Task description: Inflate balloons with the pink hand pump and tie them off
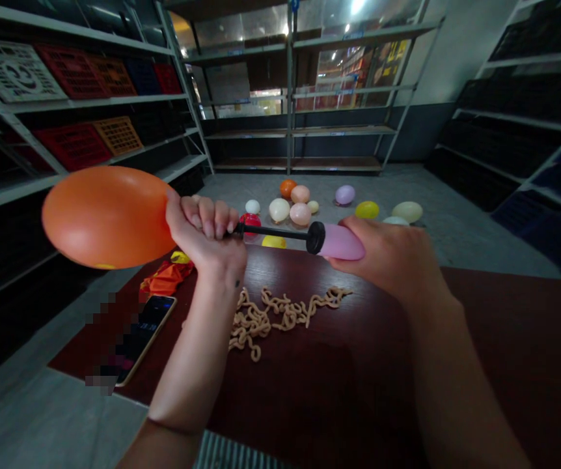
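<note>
My left hand is closed around the neck of a large inflated orange balloon and the black end of a balloon pump. The exact joint between them is hidden in the fingers. My right hand wraps around the pink barrel of the balloon pump. Between the hands, the pump's black rod shows, drawn out of the barrel. Both hands are raised over a dark reddish-brown table. Below them on the tabletop lies a loose heap of beige, curly, string-like pieces.
Flat orange and yellow balloons and a phone lie on the table's left side. Several inflated balloons rest on the floor beyond. Metal shelves stand behind, with plastic crates on the left rack.
</note>
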`<move>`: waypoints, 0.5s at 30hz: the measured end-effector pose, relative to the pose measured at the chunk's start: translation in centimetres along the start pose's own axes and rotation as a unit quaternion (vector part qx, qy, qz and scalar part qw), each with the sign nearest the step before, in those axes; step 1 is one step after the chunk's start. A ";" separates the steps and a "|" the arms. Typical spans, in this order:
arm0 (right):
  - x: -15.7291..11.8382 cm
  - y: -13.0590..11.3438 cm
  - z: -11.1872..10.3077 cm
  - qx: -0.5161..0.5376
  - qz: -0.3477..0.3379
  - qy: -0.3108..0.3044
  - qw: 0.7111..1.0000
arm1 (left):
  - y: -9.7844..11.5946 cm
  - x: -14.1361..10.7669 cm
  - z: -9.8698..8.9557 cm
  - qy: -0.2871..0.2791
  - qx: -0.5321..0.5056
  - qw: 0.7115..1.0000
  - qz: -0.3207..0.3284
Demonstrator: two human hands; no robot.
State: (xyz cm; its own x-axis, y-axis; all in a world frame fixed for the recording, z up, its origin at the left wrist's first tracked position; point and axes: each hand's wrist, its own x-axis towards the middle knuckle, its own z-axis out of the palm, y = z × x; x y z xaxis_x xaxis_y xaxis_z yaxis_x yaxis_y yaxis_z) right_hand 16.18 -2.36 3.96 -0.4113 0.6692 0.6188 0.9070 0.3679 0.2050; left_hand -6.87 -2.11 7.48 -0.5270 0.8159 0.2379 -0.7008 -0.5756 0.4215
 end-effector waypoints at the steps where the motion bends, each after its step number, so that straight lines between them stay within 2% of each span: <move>1: 0.1 -0.3 -0.1 -0.001 -0.004 -0.002 1.000 | -0.5 -0.3 0.1 -0.006 -0.003 1.000 -0.006; 5: 0.3 -2.3 -0.4 0.004 -0.012 -0.020 1.000 | -2.5 -1.5 0.6 -0.024 -0.012 0.999 -0.046; 9: 0.4 -4.2 -0.4 0.005 -0.004 -0.050 0.999 | -3.9 -1.7 0.3 -0.017 -0.004 0.994 -0.110; 12: 0.5 -4.8 -0.1 0.010 0.000 -0.065 0.998 | -4.5 -1.2 -0.1 -0.002 0.004 0.989 -0.145; 15: 0.6 -5.1 0.3 0.020 0.007 -0.062 0.998 | -4.4 -0.6 -0.3 0.018 0.011 0.989 -0.149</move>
State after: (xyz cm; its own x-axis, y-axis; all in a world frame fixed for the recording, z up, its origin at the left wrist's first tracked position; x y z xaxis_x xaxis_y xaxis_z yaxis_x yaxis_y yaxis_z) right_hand 11.29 -3.64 3.10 -0.4086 0.7481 0.5228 0.9096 0.3810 0.1656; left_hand -3.63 -0.12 5.26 -0.3162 0.9462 0.0683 -0.8167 -0.3081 0.4878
